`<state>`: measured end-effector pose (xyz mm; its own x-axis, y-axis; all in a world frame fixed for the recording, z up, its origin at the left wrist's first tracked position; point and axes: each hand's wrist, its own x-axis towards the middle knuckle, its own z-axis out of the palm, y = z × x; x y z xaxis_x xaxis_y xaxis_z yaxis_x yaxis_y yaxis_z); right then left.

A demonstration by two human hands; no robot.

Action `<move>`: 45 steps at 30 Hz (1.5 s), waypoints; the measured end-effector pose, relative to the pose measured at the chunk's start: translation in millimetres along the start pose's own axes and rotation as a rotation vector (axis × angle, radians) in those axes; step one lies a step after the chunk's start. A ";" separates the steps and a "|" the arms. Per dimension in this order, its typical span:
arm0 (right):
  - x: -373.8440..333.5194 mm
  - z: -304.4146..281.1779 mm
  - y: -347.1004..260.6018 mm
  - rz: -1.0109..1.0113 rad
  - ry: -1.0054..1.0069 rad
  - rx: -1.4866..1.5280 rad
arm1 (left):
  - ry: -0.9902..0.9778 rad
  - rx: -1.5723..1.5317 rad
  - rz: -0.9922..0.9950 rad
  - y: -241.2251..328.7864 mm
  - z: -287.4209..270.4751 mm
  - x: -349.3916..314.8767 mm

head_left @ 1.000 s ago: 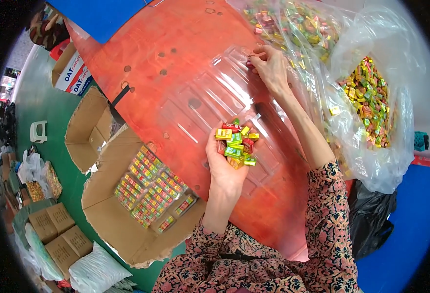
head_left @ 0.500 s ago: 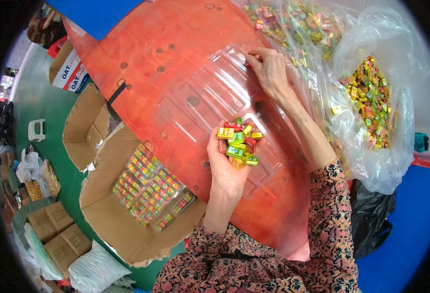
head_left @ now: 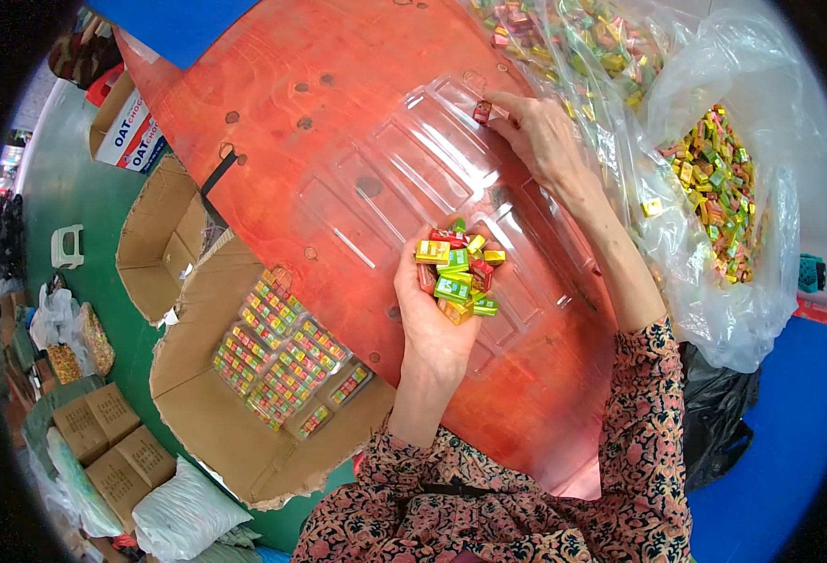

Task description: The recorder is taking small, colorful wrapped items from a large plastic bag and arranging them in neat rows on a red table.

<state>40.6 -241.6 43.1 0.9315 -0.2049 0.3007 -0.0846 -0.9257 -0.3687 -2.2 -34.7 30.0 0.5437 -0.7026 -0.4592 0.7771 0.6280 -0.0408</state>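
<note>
My left hand (head_left: 432,314), palm up with curled fingers, cradles a small heap of wrapped candies (head_left: 456,267) in yellow, green and red. Under and beyond it, a clear plastic tray (head_left: 399,174) with long compartments lies on the red tabletop. One red wrapped candy (head_left: 481,112) sits at the tray's far end. Just to its right is my right hand (head_left: 537,136), index finger and thumb apart, the tips close beside that candy. The other fingers of the right hand are partly hidden.
On the right, a large clear plastic bag (head_left: 761,310) holds many loose candies (head_left: 714,188); more bagged candies (head_left: 611,47) lie at the far right. Left of the table, an open cardboard box (head_left: 207,403) contains filled trays (head_left: 282,361). A black plastic bag (head_left: 714,413) hangs at right.
My right hand has drawn slightly right and its fingers have parted, leaving a red candy visible at the tray's far end. My left hand keeps its heap in nearly the same place.
</note>
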 end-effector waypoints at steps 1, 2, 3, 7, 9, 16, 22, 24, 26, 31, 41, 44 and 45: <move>1.0 0.0 -0.3 0.015 -0.006 -0.007 | 0.006 -0.001 0.002 -0.4 0.7 -0.7; 2.9 -0.1 -0.6 -0.021 -0.042 -0.068 | 0.029 0.023 0.014 -0.5 1.2 -1.2; 4.8 -0.1 -0.8 -0.042 -0.091 -0.130 | 0.028 0.040 0.027 -0.4 1.5 -1.6; 11.4 -4.3 1.0 -0.161 -0.184 -0.206 | -0.022 0.036 0.022 -0.3 0.6 -0.6; 15.7 -3.8 0.9 -0.269 -0.285 -0.370 | 0.002 0.012 0.014 -0.1 -0.3 -0.9; 25.4 -3.4 7.2 -0.379 -0.246 -0.311 | 0.033 0.030 0.027 0.7 -2.1 -1.2; 31.4 -0.7 14.9 -0.261 -0.105 0.136 | 0.005 0.033 0.036 1.2 -3.5 -1.0; 32.2 1.9 14.8 -0.268 -0.183 0.121 | 0.012 0.042 0.041 1.1 -3.5 -1.3; 30.6 3.4 14.0 -0.272 -0.178 0.041 | 0.016 0.053 0.046 0.5 -3.2 -0.9; 24.3 4.3 9.4 -0.273 -0.179 -0.150 | 0.013 0.040 0.032 2.7 -2.9 -0.6; 12.8 11.6 10.0 -0.014 0.029 0.101 | 0.004 -0.013 0.004 2.9 -3.1 -0.4; 10.5 15.7 9.6 -0.008 0.046 0.031 | -0.024 -0.025 -0.009 4.4 -2.2 -2.0; 9.9 15.6 9.5 0.010 0.014 -0.053 | -0.036 -0.040 -0.020 4.7 -1.3 -2.3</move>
<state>54.6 -247.4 28.8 0.9254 -0.2180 0.3101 -0.1124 -0.9391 -0.3248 -0.2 -29.7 29.8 0.5397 -0.7262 -0.4259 0.7751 0.6260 -0.0851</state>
